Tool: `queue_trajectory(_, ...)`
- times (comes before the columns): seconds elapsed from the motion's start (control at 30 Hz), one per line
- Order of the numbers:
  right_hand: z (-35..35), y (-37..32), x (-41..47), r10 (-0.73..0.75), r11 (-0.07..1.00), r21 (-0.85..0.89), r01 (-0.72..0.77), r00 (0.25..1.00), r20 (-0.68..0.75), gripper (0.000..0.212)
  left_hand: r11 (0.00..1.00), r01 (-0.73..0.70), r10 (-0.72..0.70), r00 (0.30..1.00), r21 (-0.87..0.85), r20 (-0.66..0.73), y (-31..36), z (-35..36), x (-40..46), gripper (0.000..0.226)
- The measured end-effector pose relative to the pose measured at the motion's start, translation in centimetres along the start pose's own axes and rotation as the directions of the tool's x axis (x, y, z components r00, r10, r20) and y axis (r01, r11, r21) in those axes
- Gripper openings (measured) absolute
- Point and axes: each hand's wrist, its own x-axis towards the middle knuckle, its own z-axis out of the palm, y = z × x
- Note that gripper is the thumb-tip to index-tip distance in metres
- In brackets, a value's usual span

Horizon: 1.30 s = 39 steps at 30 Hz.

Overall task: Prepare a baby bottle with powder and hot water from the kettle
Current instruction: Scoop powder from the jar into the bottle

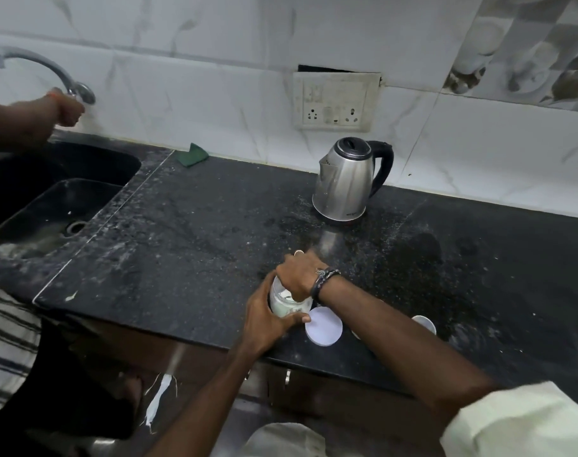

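A clear glass jar point(286, 305) of white powder stands near the front edge of the black counter point(198, 242). My left hand point(267, 321) wraps around its side. My right hand point(299, 275) is over the jar's mouth with its fingers bunched and dipped inside; whatever they hold is hidden. The jar's round white lid point(323, 326) lies flat just right of it. A steel kettle point(342, 183) with a black handle sits on its base at the back, lid closed. A small white round piece point(424, 323) shows past my right forearm.
A black sink point(60, 199) is at the left. Another person's hand point(66, 110) is at the faucet point(33, 61) base. A green cloth point(192, 155) lies by the wall, and a socket plate point(335, 102) is above the kettle.
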Motion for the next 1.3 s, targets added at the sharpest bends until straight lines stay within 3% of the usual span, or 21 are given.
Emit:
queue_trajectory(0.07,0.3,-0.1,0.4,0.001,0.999,-0.041,-0.002,1.000,-0.015,0.031,1.000,-0.006,0.006,1.000,0.024,-0.016,0.1,0.1,0.0,0.088)
queue_trajectory(0.27,1.1,0.2,1.0,-0.004,0.997,-0.076,-0.001,0.998,-0.056,0.028,0.996,0.086,-0.086,0.995,0.006,0.046,0.4,0.6,0.6,0.081)
queue_trajectory(0.4,1.2,0.3,1.0,-0.027,0.996,-0.082,0.021,0.998,-0.063,0.029,0.997,0.071,-0.072,0.997,-0.025,-0.037,-0.2,0.3,0.2,0.097)
queue_trajectory(0.6,1.0,0.5,1.0,-0.045,0.996,-0.077,0.042,0.998,-0.043,0.027,0.999,0.039,-0.040,0.999,-0.029,-0.026,-0.9,0.3,0.3,0.101)
queue_trajectory(0.73,0.3,1.2,0.5,-0.061,0.998,0.012,0.061,0.998,-0.004,0.027,0.999,-0.015,0.014,1.000,-0.038,-0.026,-1.0,0.2,0.2,0.093)
queue_trajectory(0.8,0.2,1.4,0.1,-0.065,0.991,0.113,0.070,0.997,-0.047,0.009,0.998,-0.037,0.036,0.999,-0.045,-0.031,-1.0,0.2,0.2,0.090)
queue_trajectory(0.87,0.5,1.8,-0.2,-0.042,0.974,0.217,0.067,0.992,-0.118,0.032,0.997,-0.059,0.057,0.998,-0.060,-0.027,-1.0,0.1,0.2,0.088)
queue_trajectory(0.93,0.9,2.0,-0.8,-0.001,0.959,0.279,0.053,0.984,-0.181,0.036,0.995,-0.079,0.077,0.997,-0.064,-0.027,-0.9,0.1,0.1,0.086)
queue_trajectory(1.17,2.4,1.8,-1.7,0.081,0.947,0.322,0.018,0.953,-0.291,0.020,0.992,-0.093,0.091,0.996,-0.087,-0.024,-0.7,0.2,0.1,0.088)
queue_trajectory(1.3,2.6,1.2,-1.6,0.128,0.944,0.330,-0.030,0.951,-0.282,0.024,0.992,-0.086,0.085,0.996,-0.090,-0.019,-0.7,0.2,0.1,0.088)
